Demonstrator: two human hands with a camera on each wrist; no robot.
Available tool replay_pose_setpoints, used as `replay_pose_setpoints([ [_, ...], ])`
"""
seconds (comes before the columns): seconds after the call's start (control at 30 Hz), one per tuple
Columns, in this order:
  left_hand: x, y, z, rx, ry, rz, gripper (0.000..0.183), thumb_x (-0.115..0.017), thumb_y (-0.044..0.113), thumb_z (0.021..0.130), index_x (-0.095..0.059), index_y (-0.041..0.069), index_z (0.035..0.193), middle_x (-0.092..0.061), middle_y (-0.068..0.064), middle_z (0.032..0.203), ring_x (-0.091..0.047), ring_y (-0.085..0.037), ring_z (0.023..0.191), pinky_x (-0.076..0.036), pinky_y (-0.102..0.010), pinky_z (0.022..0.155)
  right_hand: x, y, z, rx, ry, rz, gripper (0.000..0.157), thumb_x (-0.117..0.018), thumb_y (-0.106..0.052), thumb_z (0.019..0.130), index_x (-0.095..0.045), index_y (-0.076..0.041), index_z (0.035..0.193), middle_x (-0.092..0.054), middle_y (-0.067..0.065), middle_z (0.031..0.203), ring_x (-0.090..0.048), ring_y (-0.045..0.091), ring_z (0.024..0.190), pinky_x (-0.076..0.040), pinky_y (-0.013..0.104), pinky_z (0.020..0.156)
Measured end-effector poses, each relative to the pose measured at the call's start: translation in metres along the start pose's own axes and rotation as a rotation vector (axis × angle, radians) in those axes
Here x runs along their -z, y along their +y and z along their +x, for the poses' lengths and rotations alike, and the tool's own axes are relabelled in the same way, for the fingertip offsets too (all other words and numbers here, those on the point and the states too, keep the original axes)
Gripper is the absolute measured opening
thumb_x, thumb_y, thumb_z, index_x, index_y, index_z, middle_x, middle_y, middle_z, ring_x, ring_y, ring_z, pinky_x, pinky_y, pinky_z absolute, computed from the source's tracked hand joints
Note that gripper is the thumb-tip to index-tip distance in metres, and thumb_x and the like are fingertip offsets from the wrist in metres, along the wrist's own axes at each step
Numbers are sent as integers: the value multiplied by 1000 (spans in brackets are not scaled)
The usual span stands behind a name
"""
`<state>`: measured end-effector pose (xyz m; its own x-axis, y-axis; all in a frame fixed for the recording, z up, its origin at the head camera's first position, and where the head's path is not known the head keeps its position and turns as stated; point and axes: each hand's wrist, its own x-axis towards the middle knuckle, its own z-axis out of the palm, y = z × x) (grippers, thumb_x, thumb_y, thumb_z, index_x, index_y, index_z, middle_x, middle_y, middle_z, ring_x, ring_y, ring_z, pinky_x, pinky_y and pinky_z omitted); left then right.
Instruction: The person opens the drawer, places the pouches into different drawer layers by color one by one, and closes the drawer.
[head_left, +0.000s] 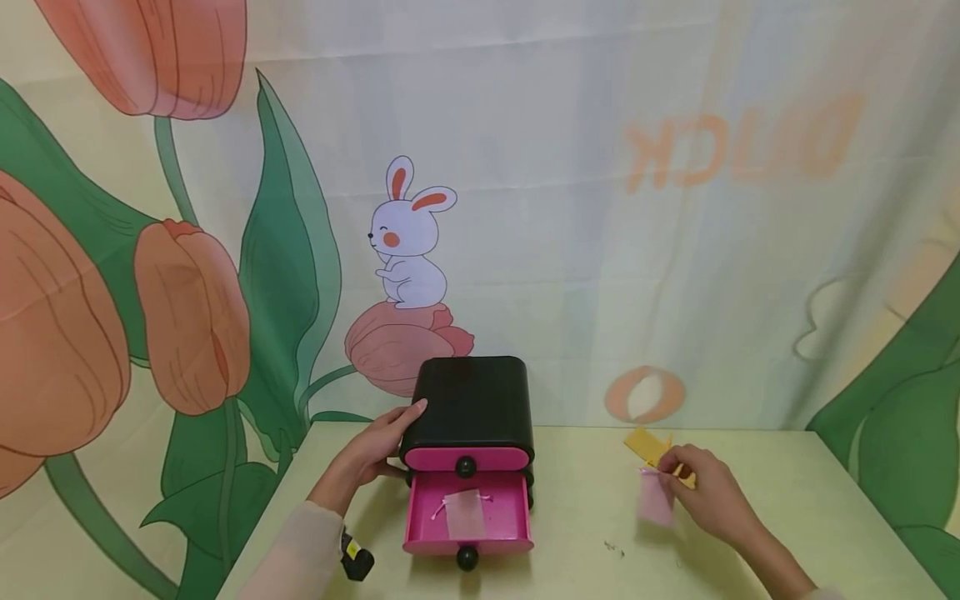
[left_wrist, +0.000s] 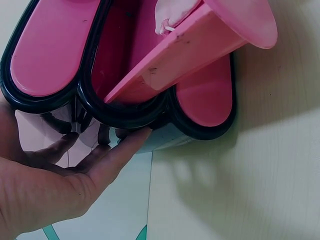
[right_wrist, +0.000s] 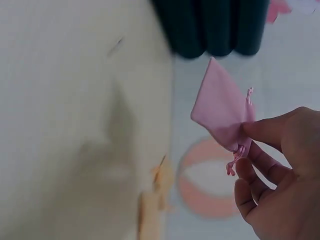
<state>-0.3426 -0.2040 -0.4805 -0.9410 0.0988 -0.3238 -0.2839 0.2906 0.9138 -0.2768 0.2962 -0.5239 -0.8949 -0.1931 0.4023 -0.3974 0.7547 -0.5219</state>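
Note:
My left hand (head_left: 377, 446) holds the left side of a black drawer cabinet (head_left: 472, 400), a fingertip on its top and other fingers spread along its side in the left wrist view. The cabinet's pink middle drawer (head_left: 512, 508) is pulled out. Inside it lies a pale drawstring pouch (head_left: 466, 514) with thin cords. To the right, my right hand (head_left: 705, 492) pinches a pink drawstring pouch (right_wrist: 222, 100) between thumb and fingers near its corded end, above the table. Yellow pouches (head_left: 645, 446) lie on the table just behind that hand, partly hidden by it.
The pale table (head_left: 577, 533) ends at a printed curtain (head_left: 555, 250) right behind the cabinet. A pink top drawer (head_left: 431, 458) with a black knob is closed. By the left sleeve is a small black object (head_left: 356, 558) with a yellow label.

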Motion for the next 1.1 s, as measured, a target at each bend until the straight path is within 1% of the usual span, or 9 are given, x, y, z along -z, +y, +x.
replay_pose_setpoints([
  [0.1,0,0,0,0,-4,-5,105,-61,78,76,-30,14,153,-44,-23,146,-45,-54,128,-56,-61,74,-4,-34,12,67,8,82,20,-75,-5,87,-66,-23,89,-60,-11,82,-52,9,78,-46,31,66],
  [0.27,-1,1,1,1,-1,-5,106,-61,79,76,-30,14,153,-43,-23,147,-44,-55,128,-57,-60,74,-16,-87,27,121,-21,192,19,-76,-7,87,-67,-24,91,-63,-12,87,-55,7,80,-48,33,69],
  [0.37,-1,1,1,2,4,-4,105,-60,79,76,-29,13,153,-43,-23,147,-44,-55,128,-56,-60,74,-28,-113,34,144,-37,233,21,-77,-7,86,-68,-25,91,-63,-14,87,-57,8,82,-48,31,71],
  [0.47,-1,2,1,6,6,-4,105,-60,78,77,-29,13,154,-43,-24,147,-43,-55,129,-56,-61,75,-42,-133,39,161,-43,255,21,-77,-8,86,-69,-26,90,-62,-15,87,-58,10,83,-48,29,72],
  [0.63,-2,2,1,5,3,-5,104,-59,77,79,-28,11,154,-43,-24,147,-44,-55,128,-56,-61,74,-65,-154,41,196,-46,270,15,-77,-10,86,-71,-24,88,-61,-15,86,-59,15,84,-49,28,72],
  [0.8,-2,1,2,5,1,-9,103,-59,77,79,-29,12,153,-43,-24,146,-44,-55,128,-56,-61,74,-84,-168,40,201,-79,270,15,-77,-9,86,-70,-23,87,-60,-14,86,-56,14,85,-50,25,71],
  [0.87,-1,0,2,5,0,-11,103,-59,77,79,-30,13,153,-44,-24,146,-44,-55,128,-57,-60,73,-91,-172,38,204,-79,251,16,-77,-9,86,-70,-23,86,-59,-14,87,-53,13,85,-49,23,70],
  [0.97,-1,0,2,1,-2,-10,103,-59,78,78,-30,13,153,-44,-24,146,-45,-55,128,-57,-59,72,-98,-176,36,222,-51,208,18,-78,-8,84,-70,-23,84,-60,-13,87,-49,12,83,-47,21,68],
  [1.1,-1,-2,3,1,0,-12,105,-59,79,77,-30,14,153,-44,-24,146,-46,-54,127,-58,-59,72,-104,-178,33,247,-25,158,18,-80,-10,82,-70,-24,82,-61,-14,87,-45,7,82,-44,23,69],
])
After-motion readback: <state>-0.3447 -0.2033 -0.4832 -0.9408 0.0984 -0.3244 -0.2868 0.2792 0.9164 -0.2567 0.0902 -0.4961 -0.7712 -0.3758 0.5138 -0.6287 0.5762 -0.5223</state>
